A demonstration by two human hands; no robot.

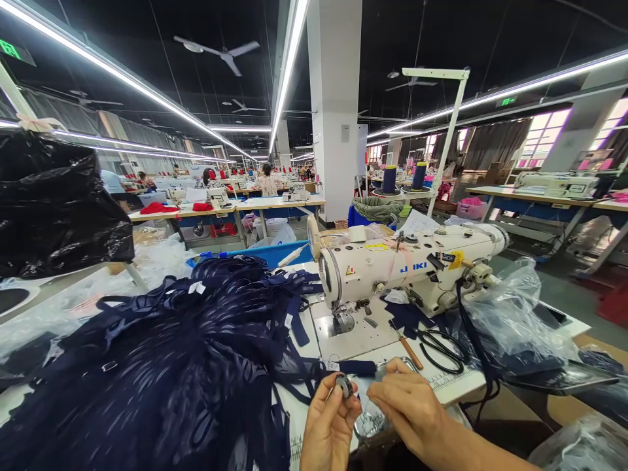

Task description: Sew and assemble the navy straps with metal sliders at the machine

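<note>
My left hand [328,418] is closed, pinching a small round metal bobbin case [345,385] between thumb and fingertips. To its right, my right hand [409,402] has its fingers pressed together; whatever they hold is hidden or too fine to see. Both hands are in front of a white sewing machine [387,265], over the near edge of its table. A dark navy strip [356,367] lies just behind the hands. Black-handled scissors [444,351] and a wooden-handled tool [410,352] rest on the table beyond my right hand.
A large heap of navy straps [186,353] covers the left side. Clear plastic bags [515,314] lie at the right of the machine, and a black plastic bag [59,203] stands at the far left. Other sewing tables and people [267,182] are in the background.
</note>
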